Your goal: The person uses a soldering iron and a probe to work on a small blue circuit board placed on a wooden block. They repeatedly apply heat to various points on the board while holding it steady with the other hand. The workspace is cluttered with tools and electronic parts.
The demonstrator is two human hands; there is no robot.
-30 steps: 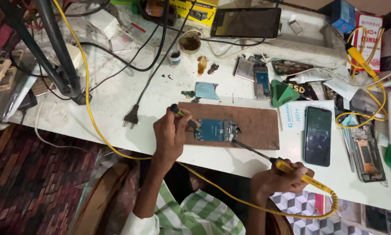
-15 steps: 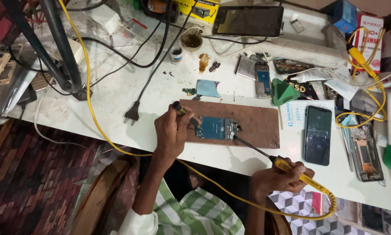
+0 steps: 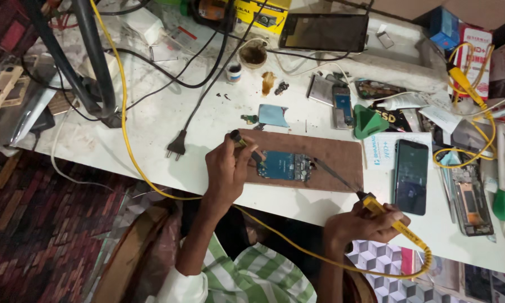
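Note:
A blue circuit board (image 3: 285,166) lies on a brown wooden mat (image 3: 331,157) on the white workbench. My left hand (image 3: 225,168) holds a thin dark tool (image 3: 247,147) whose tip rests at the board's left edge. My right hand (image 3: 360,221) grips a yellow-handled soldering iron (image 3: 376,209); its long dark tip (image 3: 332,173) reaches up-left to the board's right edge. A yellow cable (image 3: 297,247) runs from the iron's handle across my lap.
A black phone (image 3: 410,176) lies right of the mat, an opened phone (image 3: 470,197) further right. A green stand (image 3: 368,121), small parts, a blue piece (image 3: 273,115), a black plug (image 3: 177,148), a tablet (image 3: 323,31) and a black lamp pole (image 3: 95,56) crowd the bench (image 3: 151,123).
Both hands stay at the board almost unmoved. The view has shifted slightly.

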